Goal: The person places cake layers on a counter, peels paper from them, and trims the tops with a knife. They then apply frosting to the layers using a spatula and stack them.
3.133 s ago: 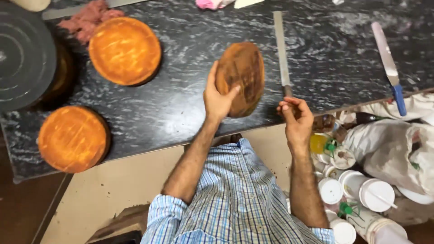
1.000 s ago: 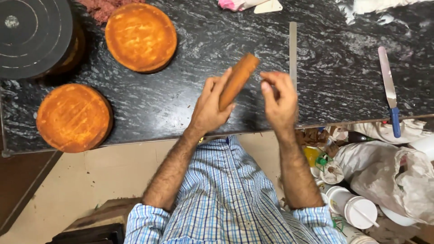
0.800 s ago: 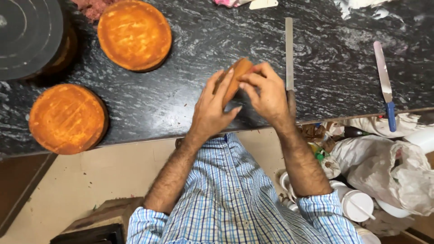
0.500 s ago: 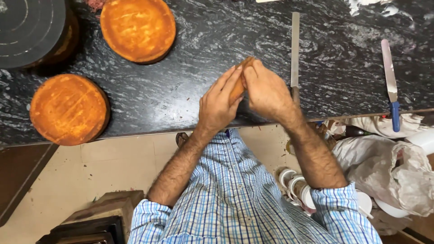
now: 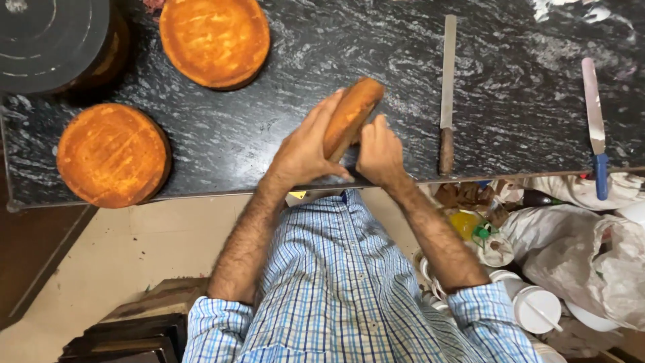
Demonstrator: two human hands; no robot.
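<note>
A round cake layer (image 5: 349,115) is held on edge above the dark counter (image 5: 510,101), at its near edge. It is clamped flat between the left hand (image 5: 306,144) and right hand (image 5: 379,151), palms closed on its faces. Likely light, soft and crumbly; broad palm support is advised. A long knife (image 5: 446,87) lies at 3 o'clock.
</note>
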